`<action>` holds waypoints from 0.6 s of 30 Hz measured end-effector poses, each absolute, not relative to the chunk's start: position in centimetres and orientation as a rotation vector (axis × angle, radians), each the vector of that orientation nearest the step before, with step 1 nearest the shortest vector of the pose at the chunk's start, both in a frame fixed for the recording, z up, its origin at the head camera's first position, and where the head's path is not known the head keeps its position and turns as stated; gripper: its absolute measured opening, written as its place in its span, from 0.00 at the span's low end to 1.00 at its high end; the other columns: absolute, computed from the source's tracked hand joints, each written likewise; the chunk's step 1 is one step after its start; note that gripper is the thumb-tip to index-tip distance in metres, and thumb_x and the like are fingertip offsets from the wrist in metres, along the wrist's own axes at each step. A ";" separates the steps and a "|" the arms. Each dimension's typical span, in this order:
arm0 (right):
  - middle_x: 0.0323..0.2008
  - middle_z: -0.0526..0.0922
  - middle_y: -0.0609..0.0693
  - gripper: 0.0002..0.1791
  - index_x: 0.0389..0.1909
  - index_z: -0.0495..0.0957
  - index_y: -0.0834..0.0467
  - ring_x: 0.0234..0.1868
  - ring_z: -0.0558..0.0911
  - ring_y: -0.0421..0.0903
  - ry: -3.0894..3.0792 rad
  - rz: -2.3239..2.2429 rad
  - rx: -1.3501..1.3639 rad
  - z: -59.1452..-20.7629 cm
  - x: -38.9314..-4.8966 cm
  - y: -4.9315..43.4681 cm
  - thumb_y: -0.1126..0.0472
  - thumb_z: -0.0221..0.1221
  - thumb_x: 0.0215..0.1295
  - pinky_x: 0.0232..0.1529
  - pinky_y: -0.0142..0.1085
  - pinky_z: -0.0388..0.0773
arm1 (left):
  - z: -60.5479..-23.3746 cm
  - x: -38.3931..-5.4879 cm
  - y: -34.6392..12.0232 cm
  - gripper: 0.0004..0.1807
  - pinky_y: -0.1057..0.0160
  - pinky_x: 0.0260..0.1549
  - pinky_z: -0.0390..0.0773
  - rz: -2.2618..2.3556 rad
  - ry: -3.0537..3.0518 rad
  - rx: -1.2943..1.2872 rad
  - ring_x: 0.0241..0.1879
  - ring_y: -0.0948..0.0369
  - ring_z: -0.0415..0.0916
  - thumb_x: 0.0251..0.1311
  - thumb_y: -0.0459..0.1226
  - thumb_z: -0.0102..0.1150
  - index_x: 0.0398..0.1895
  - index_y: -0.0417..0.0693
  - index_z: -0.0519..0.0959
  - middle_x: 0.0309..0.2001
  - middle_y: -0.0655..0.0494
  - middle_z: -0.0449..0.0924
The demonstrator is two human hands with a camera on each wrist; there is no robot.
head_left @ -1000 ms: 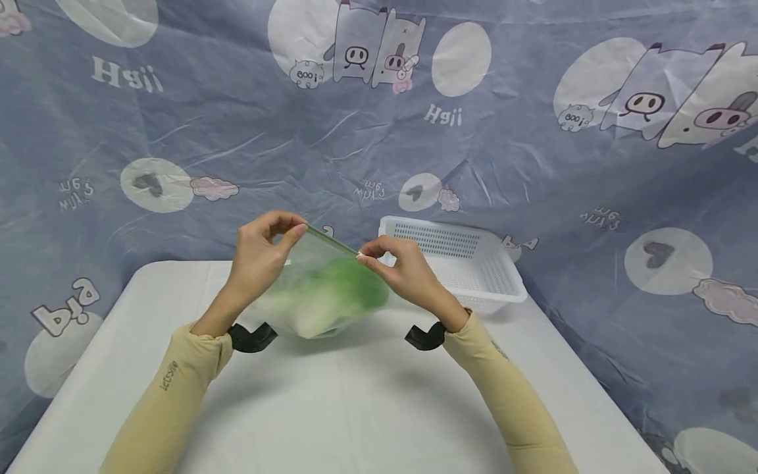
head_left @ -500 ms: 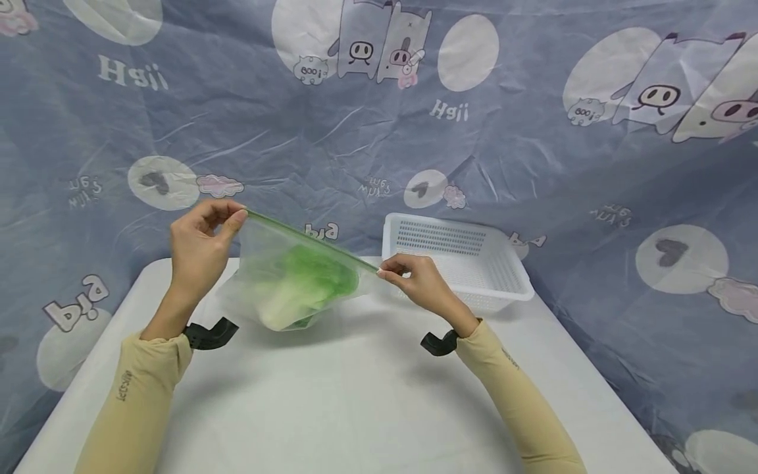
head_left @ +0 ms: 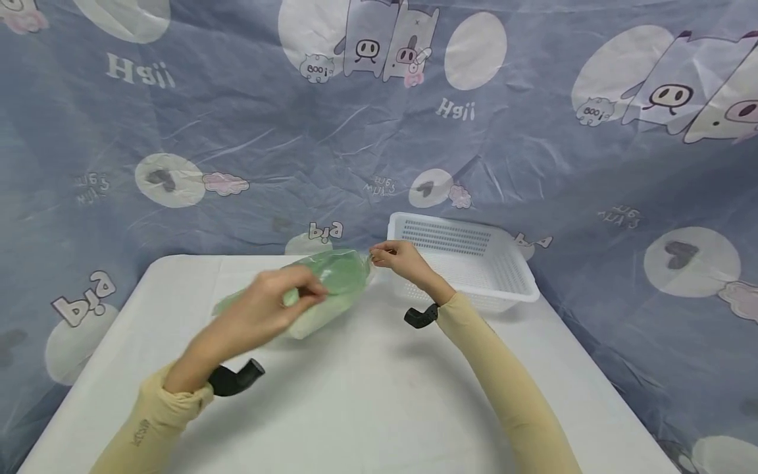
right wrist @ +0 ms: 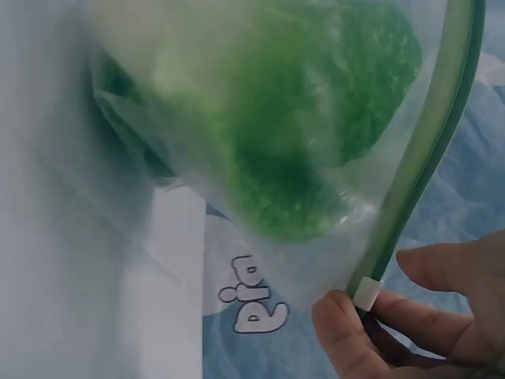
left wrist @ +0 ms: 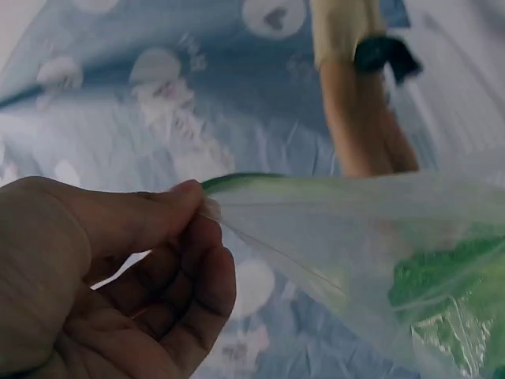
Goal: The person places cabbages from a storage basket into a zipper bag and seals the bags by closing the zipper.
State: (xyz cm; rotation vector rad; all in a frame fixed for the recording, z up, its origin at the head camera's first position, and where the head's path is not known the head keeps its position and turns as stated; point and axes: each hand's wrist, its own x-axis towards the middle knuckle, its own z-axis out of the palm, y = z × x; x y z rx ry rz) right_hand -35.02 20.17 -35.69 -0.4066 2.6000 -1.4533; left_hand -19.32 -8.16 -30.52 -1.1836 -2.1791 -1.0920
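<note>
A clear slider zip bag (head_left: 349, 273) with a green zip strip (right wrist: 430, 150) holds a pale-stemmed leafy green vegetable (right wrist: 276, 134), which looks like a napa cabbage. In the left wrist view my left hand (left wrist: 150, 260) pinches one end of the zip strip between thumb and forefinger; the head view shows this hand (head_left: 266, 309) blurred, in front of the bag. My right hand (right wrist: 426, 316) grips the strip's other end, fingers right at the white slider (right wrist: 368, 294). In the head view the right hand (head_left: 405, 261) is at the bag's right corner.
A white perforated plastic basket (head_left: 527, 283) stands at the back right of the white table (head_left: 367, 408), close behind my right hand. Behind the table hangs a blue-grey printed curtain (head_left: 331, 145).
My hands first spread apart, stretching the zip strip. Since then the left hand has swung down and right, in front of the bag, and the bag has turned its green side forward.
</note>
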 end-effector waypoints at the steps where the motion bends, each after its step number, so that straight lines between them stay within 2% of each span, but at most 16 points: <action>1: 0.51 0.82 0.57 0.17 0.54 0.78 0.61 0.52 0.83 0.50 2.607 -1.417 -0.420 -36.0 -35.5 20.1 0.55 0.55 0.71 0.53 0.37 0.80 | -31.2 -19.0 -6.6 0.09 0.74 0.37 0.79 -1.050 -2.169 -1.260 0.34 0.67 0.78 0.53 0.24 0.64 0.31 0.47 0.80 0.32 0.60 0.82; 4: 0.51 0.83 0.58 0.18 0.54 0.79 0.62 0.51 0.84 0.50 2.640 -1.320 -0.466 -36.6 -36.6 19.8 0.56 0.56 0.70 0.53 0.40 0.80 | -33.3 -17.9 -2.4 0.08 0.76 0.34 0.76 -0.896 -2.162 -1.386 0.31 0.67 0.74 0.56 0.25 0.62 0.28 0.47 0.77 0.29 0.60 0.78; 8: 0.50 0.83 0.59 0.15 0.53 0.79 0.64 0.50 0.84 0.52 2.664 -1.269 -0.502 -36.8 -37.5 19.5 0.62 0.57 0.69 0.53 0.45 0.80 | -35.7 -17.1 1.6 0.08 0.74 0.32 0.73 -0.708 -2.202 -1.373 0.31 0.66 0.71 0.58 0.28 0.61 0.27 0.47 0.75 0.28 0.60 0.73; 11: 0.50 0.83 0.60 0.15 0.52 0.80 0.64 0.50 0.83 0.53 2.676 -1.241 -0.511 -36.9 -37.8 19.7 0.63 0.57 0.68 0.54 0.48 0.78 | -37.0 -16.8 3.6 0.07 0.72 0.33 0.73 -0.614 -2.250 -1.320 0.32 0.64 0.72 0.58 0.28 0.60 0.28 0.47 0.75 0.28 0.60 0.74; 14: 0.53 0.82 0.58 0.16 0.54 0.79 0.60 0.53 0.82 0.53 2.710 -1.124 -0.525 -37.0 -37.6 20.0 0.60 0.57 0.69 0.55 0.49 0.78 | -37.8 -16.8 4.7 0.05 0.70 0.34 0.75 -0.554 -2.311 -1.274 0.33 0.62 0.74 0.59 0.29 0.61 0.29 0.47 0.76 0.29 0.59 0.76; 18: 0.59 0.78 0.53 0.20 0.60 0.76 0.53 0.58 0.79 0.52 2.741 -0.957 -0.583 -36.6 -36.7 20.6 0.51 0.54 0.71 0.56 0.45 0.77 | -37.8 -17.5 4.4 0.03 0.68 0.36 0.77 -0.641 -2.445 -1.224 0.36 0.61 0.76 0.62 0.37 0.62 0.33 0.46 0.79 0.34 0.56 0.79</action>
